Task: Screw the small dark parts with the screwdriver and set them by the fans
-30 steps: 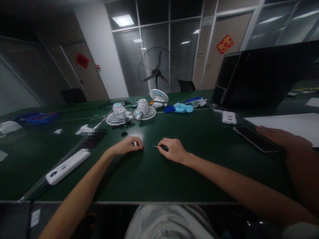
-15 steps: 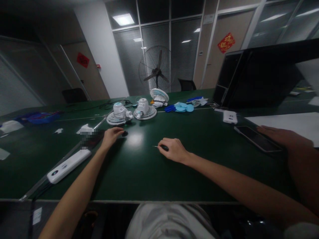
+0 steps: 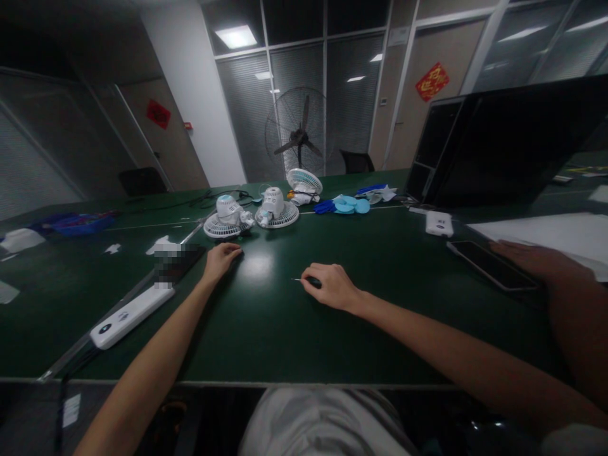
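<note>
My left hand point(image 3: 220, 259) is stretched forward on the green table point(image 3: 266, 329), just in front of two small white desk fans point(image 3: 227, 219) point(image 3: 277, 213) lying face down. Its fingers are curled down over a small dark part, which they hide almost fully. My right hand point(image 3: 331, 286) rests on the table at the middle, closed round a small screwdriver point(image 3: 304, 280) with a black handle. The thin tip of the screwdriver points left.
Another person's hand point(image 3: 536, 259) lies on a dark phone point(image 3: 487, 265) at the right, beside white paper point(image 3: 546, 231). A white power strip point(image 3: 130, 316) lies at the left. A third small fan point(image 3: 304, 183), blue fan blades point(image 3: 349, 204), a white device point(image 3: 437, 223) and a black screen point(image 3: 498, 145) stand further back.
My left hand, which pinched a small white piece near the middle, moved forward and left and now covers the small black part. My right hand with the screwdriver stayed still.
</note>
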A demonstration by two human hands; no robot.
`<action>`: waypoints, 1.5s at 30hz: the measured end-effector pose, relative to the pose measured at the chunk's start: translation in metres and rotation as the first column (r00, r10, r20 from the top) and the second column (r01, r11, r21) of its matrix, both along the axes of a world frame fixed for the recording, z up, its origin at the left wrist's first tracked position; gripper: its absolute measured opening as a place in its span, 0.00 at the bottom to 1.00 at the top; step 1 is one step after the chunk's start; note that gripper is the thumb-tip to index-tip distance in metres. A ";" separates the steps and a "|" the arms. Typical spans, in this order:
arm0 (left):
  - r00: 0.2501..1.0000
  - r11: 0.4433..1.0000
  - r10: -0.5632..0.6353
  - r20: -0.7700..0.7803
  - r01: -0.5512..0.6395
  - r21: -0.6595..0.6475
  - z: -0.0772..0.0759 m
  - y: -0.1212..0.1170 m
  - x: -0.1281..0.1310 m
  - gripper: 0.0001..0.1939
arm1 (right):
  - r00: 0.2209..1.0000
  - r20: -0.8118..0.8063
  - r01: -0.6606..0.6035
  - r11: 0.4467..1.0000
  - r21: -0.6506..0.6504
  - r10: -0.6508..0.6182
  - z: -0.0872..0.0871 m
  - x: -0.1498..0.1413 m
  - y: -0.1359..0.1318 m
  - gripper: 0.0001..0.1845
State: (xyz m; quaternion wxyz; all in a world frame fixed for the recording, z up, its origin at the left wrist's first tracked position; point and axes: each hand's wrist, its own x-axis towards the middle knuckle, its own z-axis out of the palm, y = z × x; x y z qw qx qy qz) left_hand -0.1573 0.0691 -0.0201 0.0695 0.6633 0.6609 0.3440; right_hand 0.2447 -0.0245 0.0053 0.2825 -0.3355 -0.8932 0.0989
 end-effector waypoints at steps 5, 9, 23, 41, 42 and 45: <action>1.000 0.999 -0.011 -0.007 0.011 -0.033 0.000 0.001 -0.002 0.22 | 1.000 0.006 0.003 1.000 -0.001 -0.003 0.001 0.000 0.000 0.08; 0.997 0.996 -0.065 -0.032 0.063 -0.060 0.005 -0.002 0.003 0.22 | 1.000 0.011 0.005 1.000 -0.009 -0.005 0.003 0.000 -0.001 0.08; 0.685 0.661 -0.720 0.111 0.725 -0.190 0.021 -0.060 0.124 0.16 | 0.998 0.062 0.014 1.000 -0.026 -0.012 0.003 -0.001 0.000 0.08; 0.637 0.616 -0.757 0.146 0.770 -0.166 0.022 -0.077 0.149 0.14 | 0.996 0.085 0.020 1.000 0.004 -0.020 0.004 -0.003 -0.002 0.09; 0.634 0.613 -0.759 0.152 0.773 -0.162 0.023 -0.079 0.151 0.14 | 0.996 0.083 0.022 1.000 0.004 -0.022 0.004 -0.003 -0.002 0.09; 0.639 0.618 -0.753 0.156 0.769 -0.163 0.025 -0.082 0.154 0.14 | 0.996 0.081 0.022 1.000 0.007 -0.023 0.004 -0.003 -0.002 0.09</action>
